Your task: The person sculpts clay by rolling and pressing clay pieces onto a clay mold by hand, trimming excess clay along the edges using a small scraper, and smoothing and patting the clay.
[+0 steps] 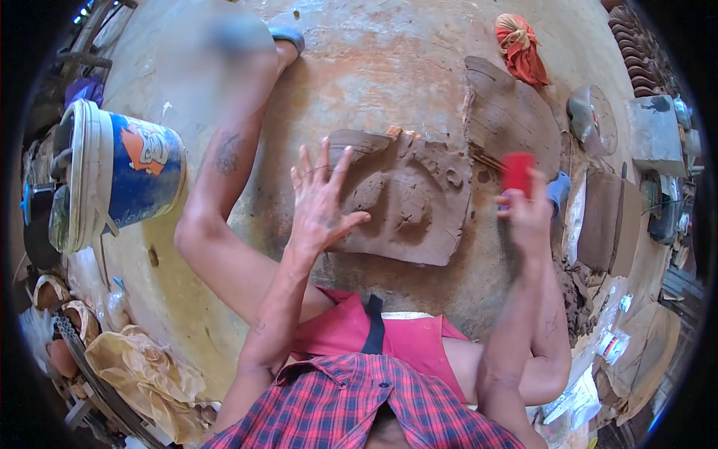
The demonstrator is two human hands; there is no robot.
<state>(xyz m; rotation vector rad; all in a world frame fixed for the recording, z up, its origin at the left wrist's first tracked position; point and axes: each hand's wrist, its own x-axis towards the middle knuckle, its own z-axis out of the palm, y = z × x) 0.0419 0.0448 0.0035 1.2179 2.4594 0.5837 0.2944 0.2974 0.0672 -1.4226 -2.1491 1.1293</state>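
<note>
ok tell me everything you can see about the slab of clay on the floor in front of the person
The clay slab is a brown, roughly rectangular block lying flat on the stained concrete floor. Its top is uneven, with pressed hollows and lumps, and it looks soft and damp. The far left corner curls up into a raised lip. The left hand, fingers spread, covers its left edge; whether it presses on it cannot be told. The right hand, holding a small red object, is off its right side, not touching.

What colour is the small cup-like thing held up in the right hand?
Red. The small cup in the right hand shows plainly in the head view, above the brown clay slab.
</note>
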